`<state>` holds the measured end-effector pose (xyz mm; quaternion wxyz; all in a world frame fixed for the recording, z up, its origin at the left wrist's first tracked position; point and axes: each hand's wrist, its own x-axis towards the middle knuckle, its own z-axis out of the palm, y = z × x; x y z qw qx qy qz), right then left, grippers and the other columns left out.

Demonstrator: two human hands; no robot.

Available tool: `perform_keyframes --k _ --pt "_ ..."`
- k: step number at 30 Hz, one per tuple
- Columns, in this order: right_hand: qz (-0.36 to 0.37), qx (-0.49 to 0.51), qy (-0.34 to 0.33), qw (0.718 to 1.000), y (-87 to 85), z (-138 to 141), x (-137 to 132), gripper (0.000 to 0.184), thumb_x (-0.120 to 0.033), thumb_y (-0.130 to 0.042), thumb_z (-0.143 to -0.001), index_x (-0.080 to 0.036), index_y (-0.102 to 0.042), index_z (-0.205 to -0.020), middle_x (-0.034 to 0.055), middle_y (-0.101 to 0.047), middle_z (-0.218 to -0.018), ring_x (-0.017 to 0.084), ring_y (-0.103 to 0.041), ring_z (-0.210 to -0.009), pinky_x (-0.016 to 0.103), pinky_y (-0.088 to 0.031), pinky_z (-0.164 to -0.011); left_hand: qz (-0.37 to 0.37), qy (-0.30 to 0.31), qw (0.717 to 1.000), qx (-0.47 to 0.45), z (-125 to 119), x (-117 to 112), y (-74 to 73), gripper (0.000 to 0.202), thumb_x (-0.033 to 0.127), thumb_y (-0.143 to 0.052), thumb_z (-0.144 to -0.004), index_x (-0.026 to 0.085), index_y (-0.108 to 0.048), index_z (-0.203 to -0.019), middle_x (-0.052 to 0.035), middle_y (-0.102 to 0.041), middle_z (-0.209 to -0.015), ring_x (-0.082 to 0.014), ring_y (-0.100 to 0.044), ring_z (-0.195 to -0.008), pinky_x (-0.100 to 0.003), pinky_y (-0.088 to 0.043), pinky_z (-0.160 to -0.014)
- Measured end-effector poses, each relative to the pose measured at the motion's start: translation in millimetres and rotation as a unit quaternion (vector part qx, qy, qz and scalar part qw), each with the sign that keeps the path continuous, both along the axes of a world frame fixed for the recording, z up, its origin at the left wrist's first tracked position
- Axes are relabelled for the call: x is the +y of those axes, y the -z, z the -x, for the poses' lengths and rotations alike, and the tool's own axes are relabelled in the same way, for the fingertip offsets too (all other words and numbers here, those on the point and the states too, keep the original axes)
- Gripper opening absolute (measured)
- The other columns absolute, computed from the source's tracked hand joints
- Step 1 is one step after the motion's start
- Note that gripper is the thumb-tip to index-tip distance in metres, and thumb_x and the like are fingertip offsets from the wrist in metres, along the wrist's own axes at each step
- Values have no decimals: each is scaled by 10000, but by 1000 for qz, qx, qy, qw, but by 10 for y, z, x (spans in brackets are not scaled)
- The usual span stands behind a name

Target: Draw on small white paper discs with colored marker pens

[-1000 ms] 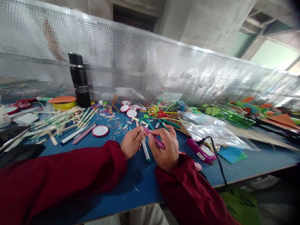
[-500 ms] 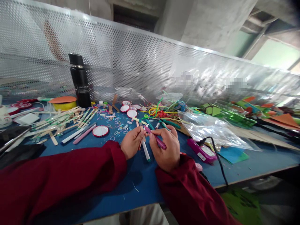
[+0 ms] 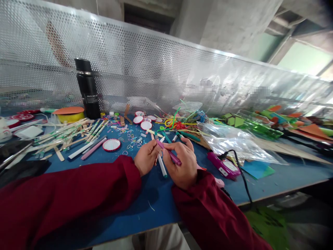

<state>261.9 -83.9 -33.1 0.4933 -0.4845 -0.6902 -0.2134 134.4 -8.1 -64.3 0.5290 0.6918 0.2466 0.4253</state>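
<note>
My left hand (image 3: 145,157) is closed in a pinch on a flat wooden craft stick, mostly hidden by the fingers. My right hand (image 3: 184,165) grips a pink-purple marker (image 3: 171,156) like a pen, its front end at the left fingertips. Below and between the hands, a white marker (image 3: 162,167) with a teal end lies on the blue table (image 3: 130,217). Just beyond the fingers are small caps, rubber bands (image 3: 128,142) and teal markers. A round white lid with a red rim (image 3: 111,144) lies left of my left hand.
Craft sticks (image 3: 65,133) are heaped at left, beside a black bottle (image 3: 88,90). Pipe cleaners (image 3: 179,123), a clear plastic bag (image 3: 234,140) and a purple corded device (image 3: 223,166) lie at right. A perforated metal panel (image 3: 145,66) stands along the back.
My right hand has shifted slightly left, bringing the pink-purple marker's front end closer against the left fingertips. The left hand stays nearly in place.
</note>
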Motion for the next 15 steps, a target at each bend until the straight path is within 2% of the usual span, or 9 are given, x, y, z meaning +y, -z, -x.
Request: perform_keyframes --k 15 --pt "-3 -10 1 1000 -5 -6 -2 71 -236 -608 -960 -259 -627 -896 -22 -784 -838 181 -707 -747 449 -397 -1088 -4 -1 1000 -6 -14 6 -1 440 621 -506 -973 202 -502 -838 58 -458 -573 -90 -422 -441 -224 -360 -433"
